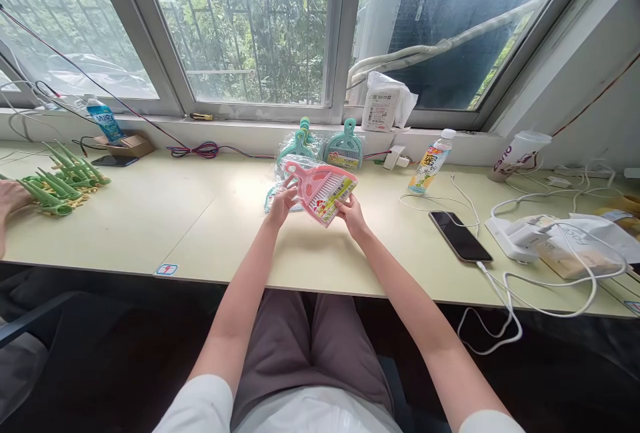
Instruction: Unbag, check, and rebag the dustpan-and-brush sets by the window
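While your left hand (283,205) grips the pink dustpan set (324,192) beside its handle, your right hand (353,217) pinches its labelled edge (thumb on the front); both forearms (245,280) stretch forward, holding it tilted over the table (225,220), just before the teal dustpan sets (344,148).

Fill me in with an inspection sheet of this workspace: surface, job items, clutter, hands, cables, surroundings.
Surface: pale yellow table, numbered sticker near the front edge.
Job items: pink dustpan set, labelled, held over the table; teal dustpan sets behind it by the sill.
Clutter: phone, yellow-labelled bottle and cup, all to the right.
Hands: left hand grips the pink set's left edge; right hand its lower right.
Cables: white cables at right, one looping past the front edge; coiled red-and-black cable near the sill.
Surroundings: windows behind; another person's hand far left, at green plastic parts.
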Motion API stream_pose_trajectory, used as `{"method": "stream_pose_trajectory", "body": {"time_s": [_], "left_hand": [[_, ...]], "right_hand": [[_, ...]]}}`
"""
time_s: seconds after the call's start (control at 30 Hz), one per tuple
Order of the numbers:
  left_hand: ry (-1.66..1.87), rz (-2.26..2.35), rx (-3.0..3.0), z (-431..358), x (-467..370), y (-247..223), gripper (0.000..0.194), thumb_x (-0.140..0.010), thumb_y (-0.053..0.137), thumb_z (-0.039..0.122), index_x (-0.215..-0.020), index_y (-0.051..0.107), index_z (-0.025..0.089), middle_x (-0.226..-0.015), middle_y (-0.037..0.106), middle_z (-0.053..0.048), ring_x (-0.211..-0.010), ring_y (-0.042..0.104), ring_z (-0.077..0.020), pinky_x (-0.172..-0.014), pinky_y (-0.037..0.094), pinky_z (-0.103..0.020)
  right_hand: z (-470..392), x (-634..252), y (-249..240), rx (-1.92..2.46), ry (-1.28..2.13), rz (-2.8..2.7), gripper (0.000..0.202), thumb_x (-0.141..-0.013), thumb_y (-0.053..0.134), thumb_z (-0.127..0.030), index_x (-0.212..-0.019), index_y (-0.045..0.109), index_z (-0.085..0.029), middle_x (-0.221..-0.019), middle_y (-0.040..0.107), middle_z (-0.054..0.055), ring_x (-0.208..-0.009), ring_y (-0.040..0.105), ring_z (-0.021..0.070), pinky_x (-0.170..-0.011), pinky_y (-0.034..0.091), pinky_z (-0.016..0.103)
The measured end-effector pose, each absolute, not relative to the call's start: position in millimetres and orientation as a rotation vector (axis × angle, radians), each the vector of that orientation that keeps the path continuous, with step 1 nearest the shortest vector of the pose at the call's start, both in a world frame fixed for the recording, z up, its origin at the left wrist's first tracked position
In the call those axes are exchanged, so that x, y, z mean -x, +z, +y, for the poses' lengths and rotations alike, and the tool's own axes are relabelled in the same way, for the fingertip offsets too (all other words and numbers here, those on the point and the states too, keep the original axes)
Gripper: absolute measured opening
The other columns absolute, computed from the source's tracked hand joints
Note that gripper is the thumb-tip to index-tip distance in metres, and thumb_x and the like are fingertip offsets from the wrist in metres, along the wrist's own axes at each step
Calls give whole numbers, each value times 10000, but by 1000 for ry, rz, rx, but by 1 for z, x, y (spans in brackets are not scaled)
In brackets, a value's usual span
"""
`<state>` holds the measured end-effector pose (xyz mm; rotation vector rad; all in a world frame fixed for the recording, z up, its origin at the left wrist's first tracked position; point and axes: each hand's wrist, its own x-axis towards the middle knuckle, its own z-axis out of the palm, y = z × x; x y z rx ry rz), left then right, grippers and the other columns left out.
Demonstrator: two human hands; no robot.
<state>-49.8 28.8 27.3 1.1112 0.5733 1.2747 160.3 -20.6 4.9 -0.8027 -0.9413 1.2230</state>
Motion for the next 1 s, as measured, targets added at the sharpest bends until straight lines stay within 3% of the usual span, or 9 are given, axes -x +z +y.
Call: {"method": "stream_pose_trajectory", "body": {"time_s": [0.3, 0.5, 0.63, 0.83, 1.0], "left_hand": [[973, 468, -1173, 17, 46, 34, 789, -716, 628, 173, -1446, 347, 274, -1051, 689, -30, -922, 646, -169, -887, 453, -329], [1101, 439, -1020, 21, 53, 33, 671, -687, 517, 105, -1347, 472, 215, -952, 679, -17, -746, 613, -115, -734, 442, -247], [1154, 440, -972, 22, 56, 30, 710, -675, 521, 84, -1360, 444, 259, -961, 673, 1, -670, 595, -93, -645, 424, -222], [923, 386, -1045, 18, 46, 28, 670, -698, 592, 86, -1341, 481, 237, -1027, 679, -21, -849, 643, -137, -786, 475, -273], [951, 398, -1021, 20, 40, 23, 492, -733, 618, 126, -1221, 596, 184, -1038, 694, -41, -921, 642, -172, -841, 471, -298]], "right_hand": [[-13, -168, 0, 789, 1262, -877, 372, -601, 833, -328, -893, 653, -183, -997, 721, 62, -940, 679, 235, -877, 562, 394], [-17, -172, 8, 792, 1355, -987, 394, -579, 845, -327, -906, 690, -169, -999, 728, 87, -975, 675, 277, -886, 549, 444], [-19, -172, 13, 802, 1389, -1027, 423, -560, 854, -340, -913, 695, -171, -998, 728, 86, -961, 676, 281, -866, 557, 442], [-17, -169, 9, 792, 1263, -907, 392, -576, 846, -330, -894, 668, -186, -1003, 724, 65, -960, 673, 250, -890, 555, 420], [-17, -169, 7, 806, 1295, -917, 395, -570, 849, -310, -899, 673, -177, -1003, 721, 71, -951, 674, 256, -874, 566, 422]]}}
